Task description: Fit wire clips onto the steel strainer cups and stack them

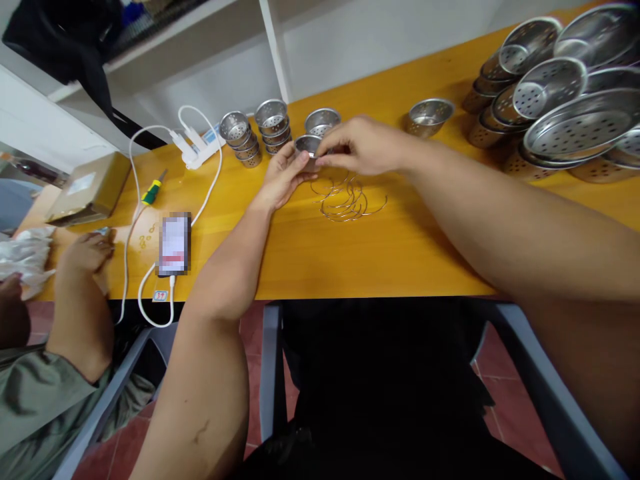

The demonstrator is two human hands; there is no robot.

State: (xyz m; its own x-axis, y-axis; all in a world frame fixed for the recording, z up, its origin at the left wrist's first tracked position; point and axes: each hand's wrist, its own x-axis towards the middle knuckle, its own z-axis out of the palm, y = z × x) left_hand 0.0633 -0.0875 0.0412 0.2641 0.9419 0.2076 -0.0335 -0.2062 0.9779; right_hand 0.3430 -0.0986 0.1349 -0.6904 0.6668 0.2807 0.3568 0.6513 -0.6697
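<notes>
My left hand is closed around the side of a small metal cup, holding it just above the table. My right hand is at the cup's right rim, its thumb and fingers pinched together. Whatever those fingers pinch, rim or wire, is too small to make out. Below my right hand lies a loose bunch of thin curved wires. Just behind the held cup stands another perforated metal cup. Two stacks of such cups, a left stack and a right stack, stand to the left.
A single metal cup stands right of my hands, near a large pile of perforated metal cups. Leftward are a power strip, a charging phone, a screwdriver and a cardboard box. Another person's hand works at far left.
</notes>
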